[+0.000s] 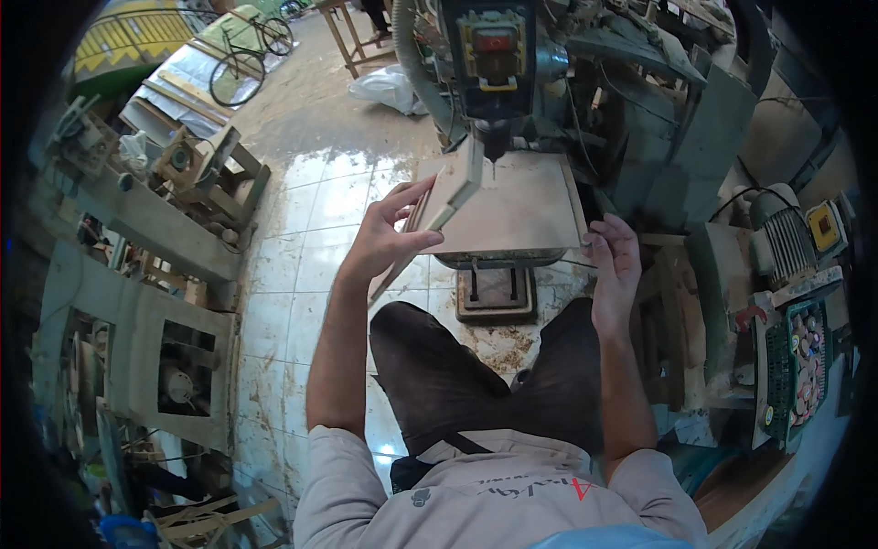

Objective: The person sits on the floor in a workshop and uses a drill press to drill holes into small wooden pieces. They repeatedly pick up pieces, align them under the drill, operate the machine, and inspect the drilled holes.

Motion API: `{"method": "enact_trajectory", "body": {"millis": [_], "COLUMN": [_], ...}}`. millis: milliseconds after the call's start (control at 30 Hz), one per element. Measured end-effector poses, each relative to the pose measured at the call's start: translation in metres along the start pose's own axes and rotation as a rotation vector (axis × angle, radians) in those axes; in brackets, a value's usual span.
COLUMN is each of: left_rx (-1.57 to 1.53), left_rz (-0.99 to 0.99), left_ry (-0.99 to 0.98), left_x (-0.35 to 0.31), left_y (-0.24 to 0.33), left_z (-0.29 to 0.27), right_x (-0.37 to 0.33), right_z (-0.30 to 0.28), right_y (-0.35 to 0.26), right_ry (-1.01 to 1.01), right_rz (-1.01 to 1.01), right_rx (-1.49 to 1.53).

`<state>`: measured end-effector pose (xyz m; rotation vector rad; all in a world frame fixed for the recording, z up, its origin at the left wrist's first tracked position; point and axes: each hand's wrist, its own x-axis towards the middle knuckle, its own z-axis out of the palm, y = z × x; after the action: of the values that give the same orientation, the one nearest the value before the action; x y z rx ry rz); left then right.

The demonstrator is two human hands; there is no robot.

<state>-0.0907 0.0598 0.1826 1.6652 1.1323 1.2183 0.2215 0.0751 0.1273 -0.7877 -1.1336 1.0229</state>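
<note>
My left hand [391,233] grips a flat pale wooden piece [457,183] by its near left side, fingers behind and thumb in front. The piece stands tilted over the left part of a board-topped drill press table [526,215]. Just behind its upper corner hangs the drill bit [494,171] below the chuck [494,137]. At the table's right edge is my right hand [616,261], its fingers curled and the thumb close to the fingertips. Whatever lies between those fingertips is too small to make out.
The drill press head [489,55] rises in front, with a red switch. Dusty machines [183,366] stand to the left. On the right are a motor [782,233] and a green basket [796,375] of small pieces. Sawdust lies on the tiled floor [283,302]; a bicycle [240,75] stands far left.
</note>
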Motion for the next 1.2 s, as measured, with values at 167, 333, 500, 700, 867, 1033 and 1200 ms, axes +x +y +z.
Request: {"method": "enact_trajectory", "body": {"millis": [167, 333, 500, 700, 867, 1033, 1200], "left_rx": [-0.282, -0.362, -0.369, -0.299, -0.292, -0.276, -0.12], "left_rz": [0.119, 0.162, 0.234, 0.27, 0.277, 0.16, 0.154], "left_ry": [0.039, 0.016, 0.109, 0.095, 0.043, -0.053, -0.093], "left_x": [-0.016, -0.037, -0.067, -0.105, -0.121, -0.128, -0.132], "left_y": [0.049, 0.095, 0.103, 0.073, 0.06, 0.057, 0.061], "left_z": [-0.004, 0.026, 0.054, 0.081, 0.099, 0.105, 0.115], "right_x": [0.008, 0.005, -0.011, -0.041, -0.058, -0.066, -0.078], "right_z": [0.056, 0.106, 0.113, 0.085, 0.064, 0.05, 0.034], "right_y": [-0.086, -0.156, -0.174, -0.175, -0.173, -0.167, -0.151], "right_ry": [-0.308, -0.475, -0.654, -0.792, -0.872, -0.867, -0.858], "right_rz": [-0.19, -0.595, -0.291, -0.147, -0.094, 0.001, 0.039], "right_rx": [-0.023, -0.167, 0.028, -0.039, -0.101, -0.123, -0.103]}}
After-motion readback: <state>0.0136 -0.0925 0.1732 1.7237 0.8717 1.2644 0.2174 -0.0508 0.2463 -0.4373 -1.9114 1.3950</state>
